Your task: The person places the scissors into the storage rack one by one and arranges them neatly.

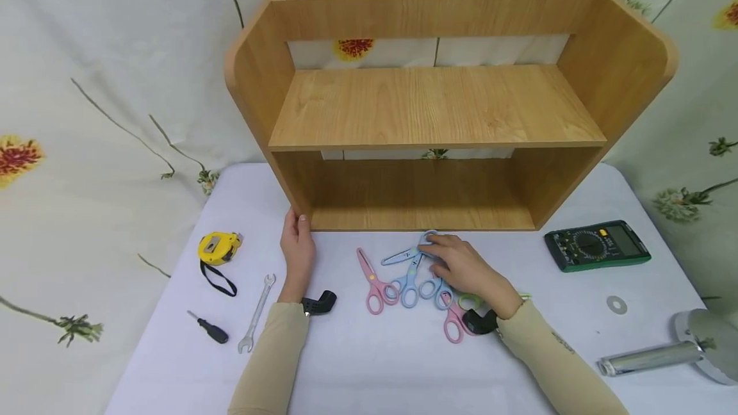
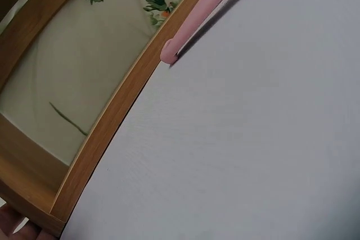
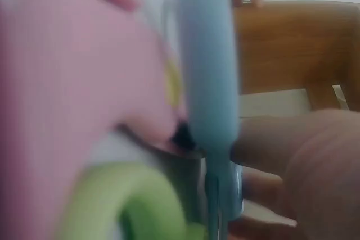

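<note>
A two-tier wooden shelf (image 1: 438, 107) stands at the back of the table. My left hand (image 1: 298, 252) grips its lower left corner, thumb in front; in the left wrist view, fingertips (image 2: 25, 226) show at the corner. Over a cluster of scissors is my right hand (image 1: 464, 264), fingers spread and slightly bent above blue scissors (image 1: 403, 256). More blue scissors (image 1: 410, 280) lie under and beside it, with pink scissors (image 1: 375, 284) to their left. Another pink pair (image 1: 454, 325) and green scissors (image 1: 469, 300) are partly covered by the right wrist. The right wrist view is blurred.
At left lie a yellow tape measure (image 1: 219, 248), a black screwdriver (image 1: 212, 330) and a wrench (image 1: 256, 314). To the right are a multimeter (image 1: 596, 245), a flat washer (image 1: 616, 304) and a metal leg (image 1: 651, 358) with a round plate. A floral cloth (image 1: 115, 114) hangs behind.
</note>
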Available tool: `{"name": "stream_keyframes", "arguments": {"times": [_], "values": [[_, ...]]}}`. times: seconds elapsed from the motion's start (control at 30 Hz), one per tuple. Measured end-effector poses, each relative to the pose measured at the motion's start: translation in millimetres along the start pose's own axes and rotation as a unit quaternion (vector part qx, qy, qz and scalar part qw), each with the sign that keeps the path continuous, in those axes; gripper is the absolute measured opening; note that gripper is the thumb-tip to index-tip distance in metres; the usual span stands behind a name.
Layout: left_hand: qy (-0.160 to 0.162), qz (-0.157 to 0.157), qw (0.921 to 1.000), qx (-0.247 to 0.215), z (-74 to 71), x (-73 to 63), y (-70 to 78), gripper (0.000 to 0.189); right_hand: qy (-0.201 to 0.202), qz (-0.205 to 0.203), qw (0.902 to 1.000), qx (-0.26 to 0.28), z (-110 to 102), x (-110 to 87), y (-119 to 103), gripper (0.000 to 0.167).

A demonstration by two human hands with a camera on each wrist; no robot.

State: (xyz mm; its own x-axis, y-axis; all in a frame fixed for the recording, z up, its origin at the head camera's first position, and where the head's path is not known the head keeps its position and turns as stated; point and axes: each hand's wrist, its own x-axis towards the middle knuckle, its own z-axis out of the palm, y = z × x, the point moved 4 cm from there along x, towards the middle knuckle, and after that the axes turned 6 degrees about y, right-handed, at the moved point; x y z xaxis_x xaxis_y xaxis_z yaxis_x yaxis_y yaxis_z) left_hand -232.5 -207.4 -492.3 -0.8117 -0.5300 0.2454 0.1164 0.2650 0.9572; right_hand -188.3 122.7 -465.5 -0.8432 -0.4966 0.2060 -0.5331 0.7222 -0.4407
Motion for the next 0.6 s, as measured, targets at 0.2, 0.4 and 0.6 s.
{"name": "stream_keyframes", "arguments": {"times": [0.2,0.4,0.6], "values": [[-0.004,-0.004,1.0000,0.001,-1.4,-0.1,0.0,0.044,0.030,0.006,0.9992,-0.025,-1,-3.9,0,0.044],[-0.008,-0.005,0.9999,0.009,-1.8,0.6,-2.0,0.044,0.049,-0.007,0.9968,-0.063,0,-10.6,-4,0.041],[-0.012,-0.008,0.9997,0.020,-2.9,-0.4,-2.3,0.044,0.064,-0.019,0.9958,-0.061,-6,-10.6,-11,0.028]]}}
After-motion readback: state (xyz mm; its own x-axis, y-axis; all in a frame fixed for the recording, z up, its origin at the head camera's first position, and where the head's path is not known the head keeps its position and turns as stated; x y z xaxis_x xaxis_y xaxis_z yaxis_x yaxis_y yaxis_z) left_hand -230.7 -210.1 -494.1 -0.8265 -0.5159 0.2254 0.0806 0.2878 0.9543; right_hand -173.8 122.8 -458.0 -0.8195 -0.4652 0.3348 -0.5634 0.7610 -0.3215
